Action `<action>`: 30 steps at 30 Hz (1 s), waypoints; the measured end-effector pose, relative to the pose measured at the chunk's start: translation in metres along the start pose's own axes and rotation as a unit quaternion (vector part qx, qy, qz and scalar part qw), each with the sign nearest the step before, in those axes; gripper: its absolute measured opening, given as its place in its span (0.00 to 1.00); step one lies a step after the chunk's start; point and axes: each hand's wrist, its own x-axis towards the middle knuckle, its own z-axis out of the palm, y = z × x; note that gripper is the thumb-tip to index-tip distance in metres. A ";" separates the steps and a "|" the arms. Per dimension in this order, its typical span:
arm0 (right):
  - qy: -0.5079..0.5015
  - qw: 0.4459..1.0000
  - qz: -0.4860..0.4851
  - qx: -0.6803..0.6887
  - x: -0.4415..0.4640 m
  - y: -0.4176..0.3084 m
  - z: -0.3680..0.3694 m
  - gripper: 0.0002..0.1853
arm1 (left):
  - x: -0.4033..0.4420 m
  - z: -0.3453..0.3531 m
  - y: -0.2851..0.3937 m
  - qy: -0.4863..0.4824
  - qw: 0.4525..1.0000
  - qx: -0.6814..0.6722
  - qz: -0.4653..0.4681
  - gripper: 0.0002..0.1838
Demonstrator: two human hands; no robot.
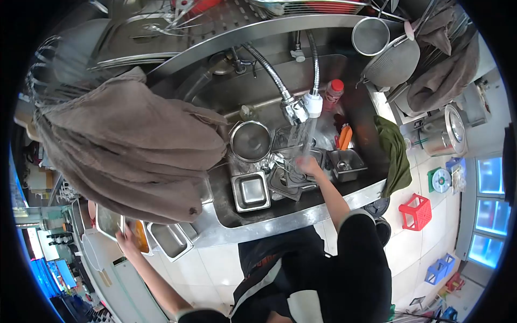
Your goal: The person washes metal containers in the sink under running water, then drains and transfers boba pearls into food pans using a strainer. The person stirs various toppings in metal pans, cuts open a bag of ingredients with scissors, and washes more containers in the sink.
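Note:
My left hand (126,242) is at the left end of the counter, its fingers closed on the rim of a rectangular steel pan (111,222). Beside that pan are one with orange contents (141,237) and another steel pan (171,240). Inside the sink, my right hand (308,165) reaches under water running from the white-headed faucet (312,103). Splashing water blurs its fingers, so whether it grips anything is unclear. Around it lie several metal lids and pans (281,180), a round steel pot (251,141), a square pan (251,191) and a small deep pan (347,164).
A large brown cloth (134,145) hangs over the left side of the sink. A red-capped bottle (334,91) and an orange-handled item (345,137) are at the sink's right. A green cloth (393,156) drapes its right edge. Strainers (396,62) hang above; a red stool (415,211) stands on the floor.

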 end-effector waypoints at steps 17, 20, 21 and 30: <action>0.089 0.909 0.327 -0.244 0.080 0.199 -0.007 0.15 | -0.332 0.097 0.097 -0.051 0.576 -0.663 -0.475 0.20; 0.039 0.886 0.316 -0.338 0.067 0.123 -0.037 0.13 | -0.353 0.113 0.088 0.007 0.574 -0.624 -0.530 0.19; 0.053 0.887 0.310 -0.337 0.056 0.097 -0.050 0.13 | -0.358 0.121 0.082 0.039 0.576 -0.638 -0.510 0.17; -0.013 0.731 -0.008 0.682 -0.068 -0.045 -0.113 0.21 | -0.352 0.123 0.085 -0.097 0.465 -0.650 -0.593 0.17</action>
